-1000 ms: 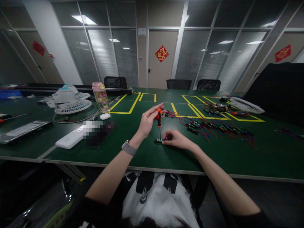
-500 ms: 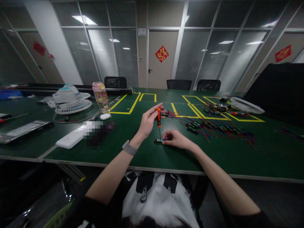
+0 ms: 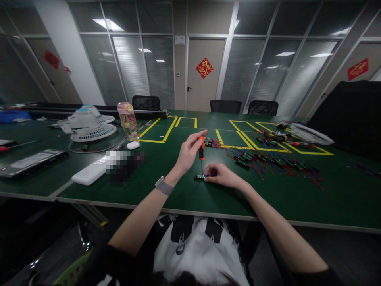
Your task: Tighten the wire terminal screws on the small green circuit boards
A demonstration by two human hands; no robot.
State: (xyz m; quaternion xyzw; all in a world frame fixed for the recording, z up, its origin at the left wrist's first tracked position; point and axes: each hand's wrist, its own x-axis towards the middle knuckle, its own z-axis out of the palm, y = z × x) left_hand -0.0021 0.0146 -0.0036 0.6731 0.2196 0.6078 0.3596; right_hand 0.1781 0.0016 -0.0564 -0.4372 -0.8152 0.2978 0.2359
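At far left, a flat silver-and-black device (image 3: 33,162) lay on the green table (image 3: 166,200). White fan parts (image 3: 93,133) stood behind it; next came a white oblong case (image 3: 89,171) and a pink-lidded bottle (image 3: 129,124). The left hand (image 3: 187,154), below which a watch (image 3: 164,186) was worn, gripped the orange-and-black handle of a screwdriver (image 3: 201,153), fingers extended along it. Its shaft stood near upright, tip down at a small circuit board (image 3: 199,177) on the table; exact tip contact could not be determined. The right hand (image 3: 222,175) was closed on the board's right end and wires. Further right lay a row of wired boards (image 3: 278,159).
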